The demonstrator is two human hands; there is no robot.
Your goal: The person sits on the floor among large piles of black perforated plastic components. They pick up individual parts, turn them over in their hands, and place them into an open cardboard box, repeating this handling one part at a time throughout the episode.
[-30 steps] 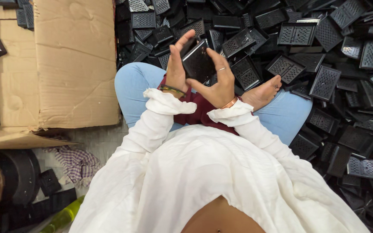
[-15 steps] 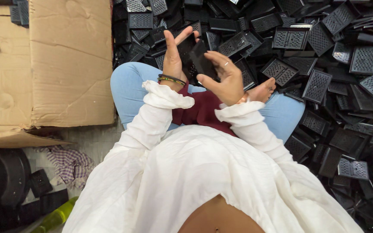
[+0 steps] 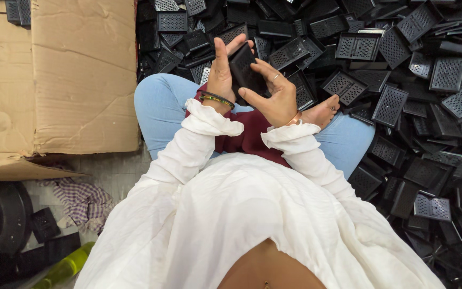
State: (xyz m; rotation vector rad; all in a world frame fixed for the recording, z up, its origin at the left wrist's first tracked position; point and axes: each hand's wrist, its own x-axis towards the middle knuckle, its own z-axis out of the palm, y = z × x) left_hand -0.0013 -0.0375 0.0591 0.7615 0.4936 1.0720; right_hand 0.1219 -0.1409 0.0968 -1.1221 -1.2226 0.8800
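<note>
A black rectangular plastic part (image 3: 245,69) stands upright between my two hands, above my crossed legs. My left hand (image 3: 221,69) presses flat against its left side, fingers straight up, bangles on the wrist. My right hand (image 3: 275,96) grips its right edge with curled fingers and the thumb pointing left. A ring shows on one right finger. A large heap of similar black perforated plastic parts (image 3: 391,101) lies in front of me and to my right.
A flattened brown cardboard box (image 3: 54,80) lies on the floor to the left, with a few black parts on it. A checked cloth (image 3: 78,198), a round black object (image 3: 1,217) and a green bottle (image 3: 65,266) lie at lower left.
Both hands stay on the black part and have shifted slightly; the part now stands more upright, with my left palm flatter against it. The view has drifted a little.
</note>
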